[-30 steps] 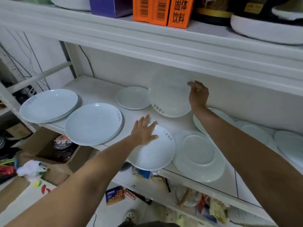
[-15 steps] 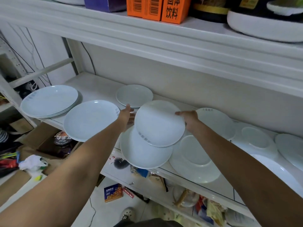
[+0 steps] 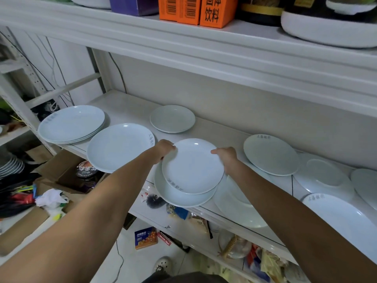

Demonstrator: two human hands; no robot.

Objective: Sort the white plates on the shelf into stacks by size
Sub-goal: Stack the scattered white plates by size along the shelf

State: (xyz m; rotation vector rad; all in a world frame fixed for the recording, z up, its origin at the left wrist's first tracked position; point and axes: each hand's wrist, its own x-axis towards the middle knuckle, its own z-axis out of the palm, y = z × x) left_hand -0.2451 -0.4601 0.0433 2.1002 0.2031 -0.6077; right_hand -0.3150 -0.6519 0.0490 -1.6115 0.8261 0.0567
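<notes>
At shelf (image 3: 130,108) front edge: white plate (image 3: 192,165), gripped at nine o'clock by left hand (image 3: 164,149) and three o'clock by right hand (image 3: 226,157), fingers closed on its rim, over second plate (image 3: 179,198).

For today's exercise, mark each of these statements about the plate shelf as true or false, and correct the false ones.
1. Both hands hold the same plate. True: the left hand and right hand grip opposite edges of the held plate.
2. The held plate is above another plate. True: it sits over the lower plate at the shelf's front edge.
3. The small plate at the back carries a stack of bowls. False: nothing is on it.
4. The boxes on the upper shelf are green. False: the orange boxes stand beside a purple box.
5. The far-left stack is a single plate. False: several rims show.
</notes>
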